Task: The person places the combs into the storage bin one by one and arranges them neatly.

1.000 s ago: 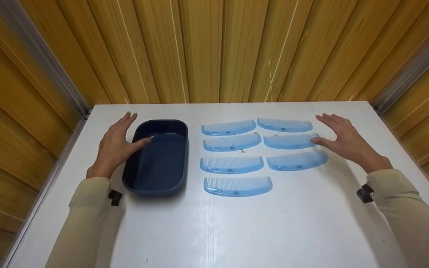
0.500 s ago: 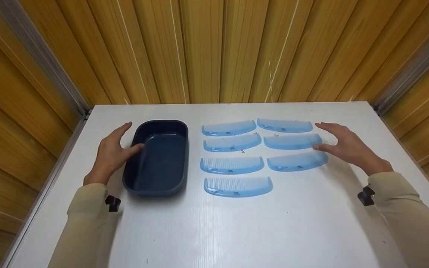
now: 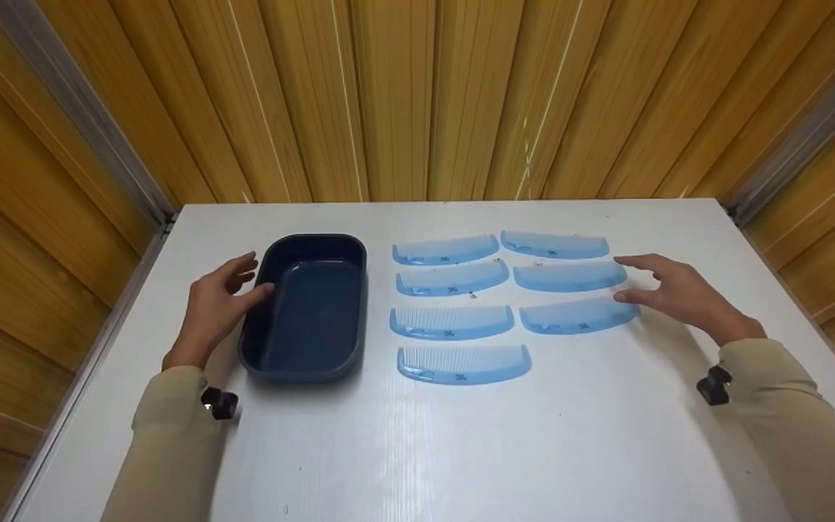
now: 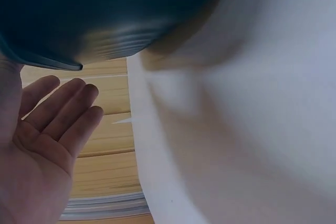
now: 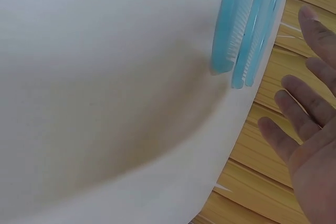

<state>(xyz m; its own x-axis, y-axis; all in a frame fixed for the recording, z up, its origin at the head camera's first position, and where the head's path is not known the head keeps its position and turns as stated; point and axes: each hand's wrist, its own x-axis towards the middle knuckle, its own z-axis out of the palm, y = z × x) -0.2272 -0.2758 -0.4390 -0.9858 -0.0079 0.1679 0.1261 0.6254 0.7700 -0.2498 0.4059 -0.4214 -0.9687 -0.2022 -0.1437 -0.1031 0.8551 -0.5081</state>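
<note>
A dark blue rectangular tray (image 3: pixel 309 319) with rounded corners stands on the left part of the white table. My left hand (image 3: pixel 213 304) is at its left side, thumb over the rim and the other fingers outside. In the left wrist view those fingers (image 4: pixel 73 106) are relaxed, below the tray's wall (image 4: pixel 121 30). Several light blue combs lie in two columns right of the tray. My right hand (image 3: pixel 682 296) hovers with spread thumb and fingers by the right ends of the middle comb (image 3: pixel 570 277) and front comb (image 3: pixel 578 316) of the right column, holding nothing.
The left column has combs at the back (image 3: pixel 445 251), below it (image 3: pixel 452 280), then a third (image 3: pixel 451 323) and a front one (image 3: pixel 464 365). Another comb (image 3: pixel 554 246) lies at the back right. Yellow wood-patterned panels (image 3: pixel 417 101) stand behind the table (image 3: pixel 461 457).
Both hands have come down toward the person and lower. The left thumb has drawn back from inside the tray to its left rim. Tray and combs have stayed put.
</note>
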